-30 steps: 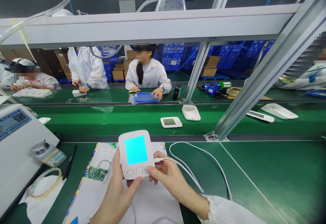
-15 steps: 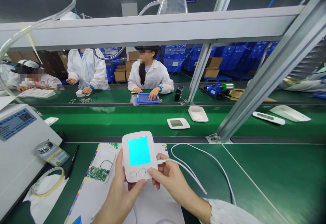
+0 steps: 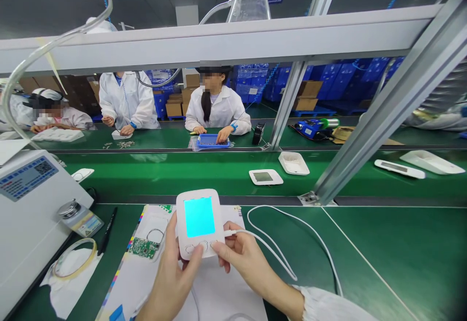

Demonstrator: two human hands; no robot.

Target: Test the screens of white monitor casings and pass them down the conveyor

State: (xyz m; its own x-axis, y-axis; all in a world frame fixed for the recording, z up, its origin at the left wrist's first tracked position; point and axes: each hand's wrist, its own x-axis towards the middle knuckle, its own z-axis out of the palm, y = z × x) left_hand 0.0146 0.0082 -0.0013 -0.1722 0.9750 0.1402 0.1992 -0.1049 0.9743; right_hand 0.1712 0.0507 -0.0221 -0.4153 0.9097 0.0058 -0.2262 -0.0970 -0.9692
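A white electronic monitor [image 3: 219, 199] with a lit cyan screen and round buttons along its lower edge is held up between both hands. My left hand [image 3: 173, 272] is closed around its left and lower side, the thumb lying at the middle button. My right hand [image 3: 244, 258] grips the lower right corner, its thumb at the right button. A white cable [image 3: 272, 245] is plugged into the monitor's right side by my right fingers and loops across the bench. Below lies white paper [image 3: 226, 287], with a green circuit board [image 3: 144, 248] on it to the left.
White housings [image 3: 294, 163] and a unit with a grey screen [image 3: 266, 177] lie on the green belt [image 3: 182, 175]. A metal post [image 3: 365, 112] slants at right. At left are a white machine [image 3: 32, 233], bottle [image 3: 80, 218], black pen [image 3: 108, 231] and tape roll [image 3: 75, 258]. Co-workers sit opposite.
My left thumb has moved up from the monitor's lower edge to its middle button. The parts on the belt have shifted right. My right hand keeps its grip, and the view has moved slightly.
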